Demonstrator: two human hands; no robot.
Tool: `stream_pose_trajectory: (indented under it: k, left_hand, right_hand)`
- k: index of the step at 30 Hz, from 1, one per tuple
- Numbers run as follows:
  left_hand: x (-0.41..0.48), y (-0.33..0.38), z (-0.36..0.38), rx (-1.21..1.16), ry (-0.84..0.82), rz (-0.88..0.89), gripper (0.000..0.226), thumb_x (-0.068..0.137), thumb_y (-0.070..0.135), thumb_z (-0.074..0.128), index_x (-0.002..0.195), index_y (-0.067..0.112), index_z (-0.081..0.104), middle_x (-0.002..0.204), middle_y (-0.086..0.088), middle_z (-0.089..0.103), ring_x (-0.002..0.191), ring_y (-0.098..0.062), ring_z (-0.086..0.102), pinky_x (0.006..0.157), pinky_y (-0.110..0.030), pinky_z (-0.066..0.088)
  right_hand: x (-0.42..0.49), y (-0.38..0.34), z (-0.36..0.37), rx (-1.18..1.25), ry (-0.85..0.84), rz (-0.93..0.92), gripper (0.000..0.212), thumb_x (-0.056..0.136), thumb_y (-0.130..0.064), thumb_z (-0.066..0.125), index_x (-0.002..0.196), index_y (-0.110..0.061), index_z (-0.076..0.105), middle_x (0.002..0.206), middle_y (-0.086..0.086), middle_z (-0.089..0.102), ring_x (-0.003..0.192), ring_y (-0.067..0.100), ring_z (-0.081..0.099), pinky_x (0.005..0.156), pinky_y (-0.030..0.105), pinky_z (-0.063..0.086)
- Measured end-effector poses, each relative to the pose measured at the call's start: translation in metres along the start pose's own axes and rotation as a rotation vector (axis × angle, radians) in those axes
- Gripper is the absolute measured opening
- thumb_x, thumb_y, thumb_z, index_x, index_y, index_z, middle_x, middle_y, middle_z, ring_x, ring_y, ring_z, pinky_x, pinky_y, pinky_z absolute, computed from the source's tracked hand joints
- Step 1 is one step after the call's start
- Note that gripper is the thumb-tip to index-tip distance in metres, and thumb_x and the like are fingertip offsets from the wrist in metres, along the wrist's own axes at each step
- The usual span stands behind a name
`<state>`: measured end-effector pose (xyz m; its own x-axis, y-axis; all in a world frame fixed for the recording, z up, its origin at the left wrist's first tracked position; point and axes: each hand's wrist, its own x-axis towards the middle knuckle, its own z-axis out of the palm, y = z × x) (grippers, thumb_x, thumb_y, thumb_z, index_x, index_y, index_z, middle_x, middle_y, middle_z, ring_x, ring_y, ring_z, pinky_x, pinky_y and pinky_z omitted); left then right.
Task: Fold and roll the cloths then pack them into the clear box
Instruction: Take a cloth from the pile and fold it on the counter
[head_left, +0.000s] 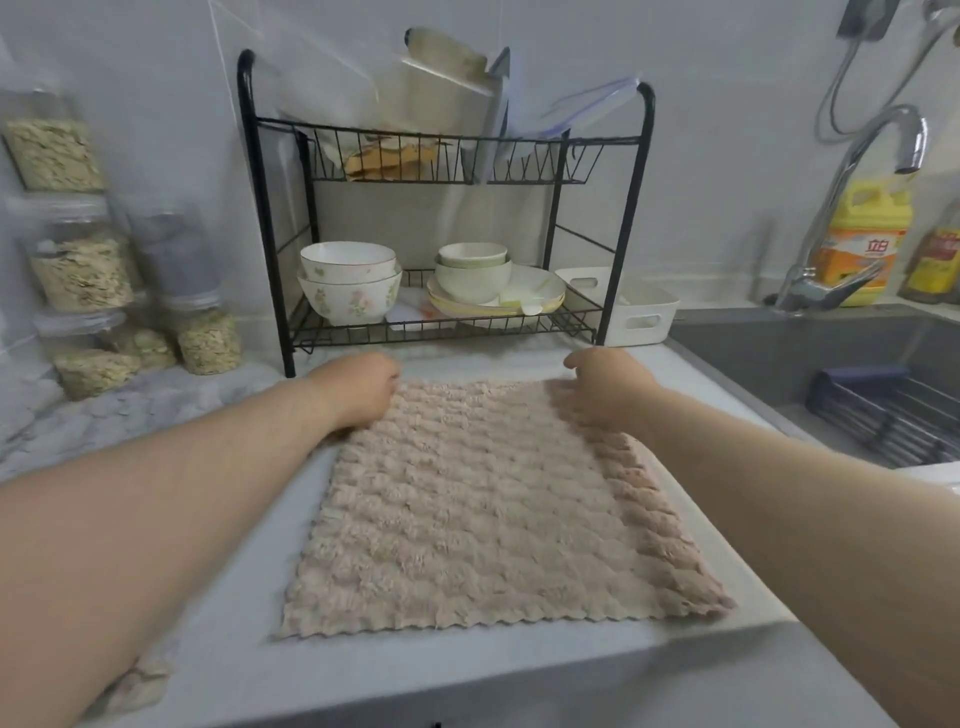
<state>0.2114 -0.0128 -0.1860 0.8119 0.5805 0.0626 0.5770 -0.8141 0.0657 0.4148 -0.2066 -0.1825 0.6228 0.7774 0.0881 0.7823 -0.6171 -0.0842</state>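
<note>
The cloth (483, 499) lies spread flat and square on the counter (275, 525), its scalloped near hem just back from the counter's front edge and its right side running close to the edge that borders the sink (810, 358). The left hand (358, 389) sits at the cloth's far-left corner with fingers curled, apparently pinching that corner. The right hand (608, 392) rests on the far-right corner, but blur hides whether it pinches or only presses. This looks like the start of the first fold. To do it well, both corners should be lifted together and brought straight toward the front edge, so the far hem lands on the near hem without skew, and the crease then smoothed flat before rolling; the plush pile will likely spring back, so firm pressing helps. A second cloth (140, 680) peeks out under the left forearm at the counter's front-left corner. Along the back edge stands the dish rack (441, 218).
</note>
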Motion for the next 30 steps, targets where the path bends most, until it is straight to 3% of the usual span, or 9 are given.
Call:
stream_pose_trajectory:
  k: [4,7,12,14,17,19,22,26,30]
  left_hand:
    - [0.02,0.001,0.001,0.133,0.019,-0.013,0.023,0.089,0.005,0.046,0.071,0.018,0.052,0.077,-0.002,0.057,0.067,-0.018,0.054,0.05,-0.03,0.037]
    - [0.023,0.001,-0.002,0.04,0.053,-0.049,0.014,0.086,0.004,0.051,0.082,0.013,0.061,0.084,-0.005,0.063,0.076,-0.022,0.06,0.062,-0.036,0.049]
    - [0.005,0.005,-0.015,-0.095,0.094,-0.09,0.013,0.086,-0.004,0.043,0.083,0.007,0.05,0.078,-0.009,0.05,0.066,-0.021,0.042,0.058,-0.034,0.034]
    - [-0.011,0.005,-0.019,-0.202,0.192,-0.106,0.015,0.088,-0.003,0.041,0.084,0.011,0.046,0.081,-0.008,0.052,0.069,-0.022,0.046,0.06,-0.037,0.039]
    - [-0.04,0.006,-0.028,-0.433,0.328,-0.087,0.016,0.09,0.005,0.044,0.086,0.02,0.046,0.085,-0.009,0.059,0.075,-0.026,0.061,0.068,-0.042,0.054]
    - [-0.065,0.011,-0.037,-0.52,0.388,-0.061,0.02,0.085,0.005,0.048,0.083,0.024,0.05,0.081,-0.007,0.062,0.072,-0.026,0.064,0.067,-0.039,0.054]
    - [-0.108,0.024,-0.04,-0.516,0.46,-0.035,0.023,0.08,0.002,0.055,0.074,0.023,0.058,0.073,0.004,0.061,0.071,-0.019,0.061,0.064,-0.031,0.046]
    - [-0.158,0.039,-0.028,-0.557,0.376,-0.046,0.023,0.08,0.002,0.058,0.07,0.023,0.06,0.074,0.006,0.062,0.075,-0.013,0.058,0.064,-0.026,0.041]
    - [-0.192,0.041,-0.019,-0.555,0.301,-0.078,0.023,0.077,0.003,0.058,0.071,0.025,0.059,0.087,0.002,0.064,0.085,-0.016,0.061,0.072,-0.031,0.049]
  right_hand:
    - [0.024,0.003,0.009,-0.176,-0.032,-0.001,0.03,0.086,-0.005,0.043,0.111,-0.008,0.061,0.118,0.011,0.06,0.107,0.03,0.058,0.087,0.037,0.052]
    - [0.025,0.004,0.009,-0.075,0.041,0.009,0.03,0.087,-0.003,0.046,0.112,-0.011,0.061,0.117,0.009,0.056,0.103,0.03,0.057,0.081,0.034,0.049]
    - [0.007,0.01,-0.001,0.157,0.232,0.051,0.018,0.084,-0.004,0.047,0.092,-0.02,0.05,0.088,0.005,0.056,0.074,0.027,0.053,0.058,0.03,0.042]
    - [-0.012,0.012,-0.013,0.229,0.256,0.012,0.013,0.092,-0.009,0.046,0.091,-0.02,0.053,0.083,0.005,0.059,0.069,0.027,0.056,0.059,0.032,0.047]
    - [-0.05,0.015,-0.032,0.374,0.305,-0.015,0.017,0.096,-0.013,0.048,0.105,-0.019,0.061,0.096,0.001,0.061,0.075,0.027,0.062,0.068,0.036,0.054]
    - [-0.078,0.015,-0.04,0.527,0.327,0.025,0.024,0.092,-0.007,0.048,0.106,-0.017,0.065,0.102,0.003,0.064,0.083,0.03,0.065,0.077,0.041,0.056]
    - [-0.117,0.017,-0.044,0.786,0.322,0.134,0.017,0.084,0.0,0.053,0.087,-0.009,0.067,0.083,0.011,0.07,0.072,0.03,0.067,0.075,0.045,0.059]
    - [-0.158,0.018,-0.041,1.019,0.248,0.197,0.008,0.086,0.004,0.059,0.082,-0.003,0.062,0.084,0.017,0.066,0.071,0.024,0.066,0.068,0.036,0.061]
    - [-0.189,0.022,-0.03,0.895,0.27,0.196,0.013,0.083,-0.001,0.064,0.072,-0.009,0.064,0.073,0.007,0.067,0.065,0.019,0.064,0.058,0.029,0.057]
